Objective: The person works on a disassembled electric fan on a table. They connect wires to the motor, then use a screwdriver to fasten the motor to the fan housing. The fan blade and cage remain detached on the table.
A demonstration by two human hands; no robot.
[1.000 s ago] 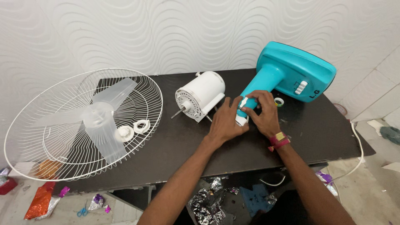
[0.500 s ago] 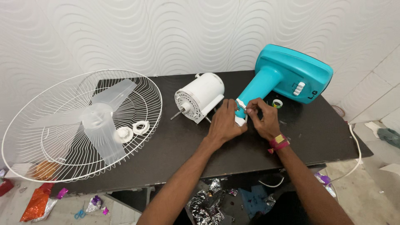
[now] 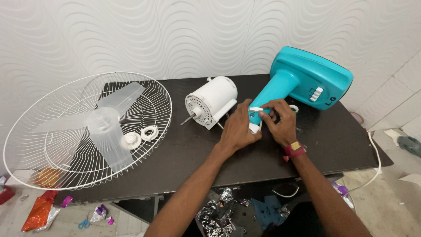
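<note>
Teal fan stand (image 3: 302, 83), white motor (image 3: 212, 102), white wire grille (image 3: 87, 131), black table (image 3: 184, 149)

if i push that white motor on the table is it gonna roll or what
The white cylindrical fan motor lies on its side on the dark table, so a sideways push could roll it. Its flat bracket probably checks the roll. It looks dense and likely heavy for its size.

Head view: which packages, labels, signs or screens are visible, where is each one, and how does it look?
Label: small dark lettering on the teal fan base, right side of the table, beside the white switches.
Orange wrapper: crumpled, shiny, on the floor at lower left.
Silver foil: crumpled, under the table between the arms.
No signs or screens.
</note>
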